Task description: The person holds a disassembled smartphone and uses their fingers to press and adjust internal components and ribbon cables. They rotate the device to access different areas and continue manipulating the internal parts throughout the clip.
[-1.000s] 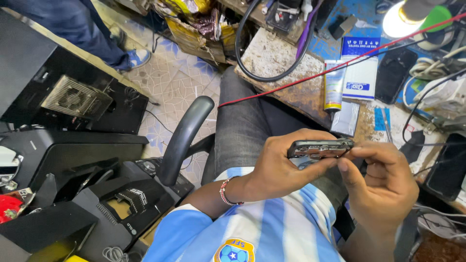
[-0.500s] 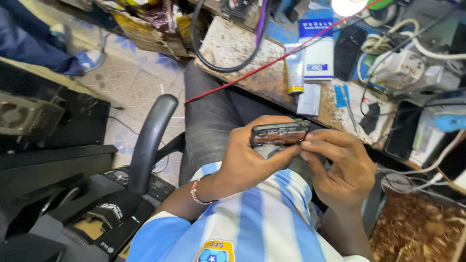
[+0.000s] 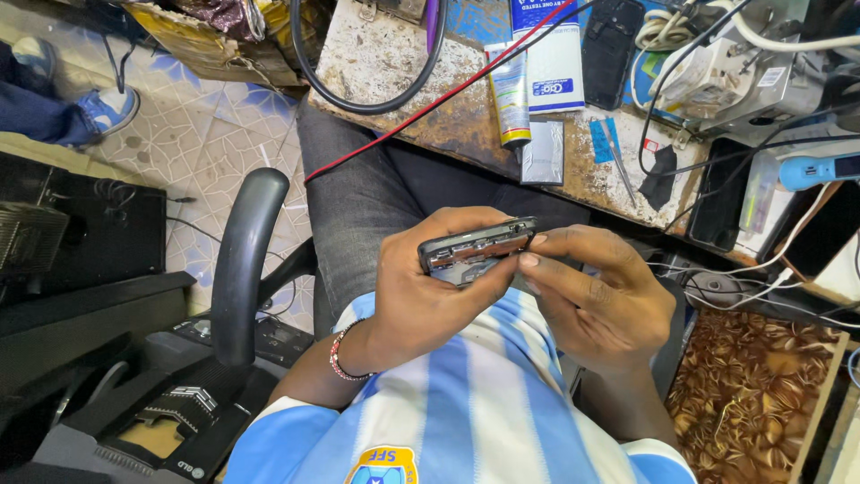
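- The workbench [image 3: 394, 63] runs across the top of the view, its surface worn, speckled and rust-stained, with a rough chipped front edge; it lies well beyond the hands.
- The office chair's black armrest [image 3: 242, 260] curves upright to the person's left, smooth and padded, apart from both hands.
- Dark grey trousers [image 3: 358, 197] cover the lap that reaches under the bench.
- The left hand [image 3: 421, 296] wraps round the small dark phone [image 3: 477, 251] from below and behind, fingers curled shut over its far side and the thumb along the near edge; it bears the device's whole weight.
- The right hand [image 3: 600, 305] sits just to the right, fingers loosely bent, with thumb and forefinger tips pinched against the phone's right end; whether they grip a small part there I cannot tell.
- The phone is held above the lap, in front of the striped shirt, its long axis running left to right and tilted slightly upward to the right. Its opened side faces the camera, showing a hard dark plastic shell with metallic inner parts.
- A white and yellow tube [image 3: 511, 94] and a white box [image 3: 551, 67] lie side by side on the bench.
- A thin red wire [image 3: 430, 106] slants from the bench down over the trousers.
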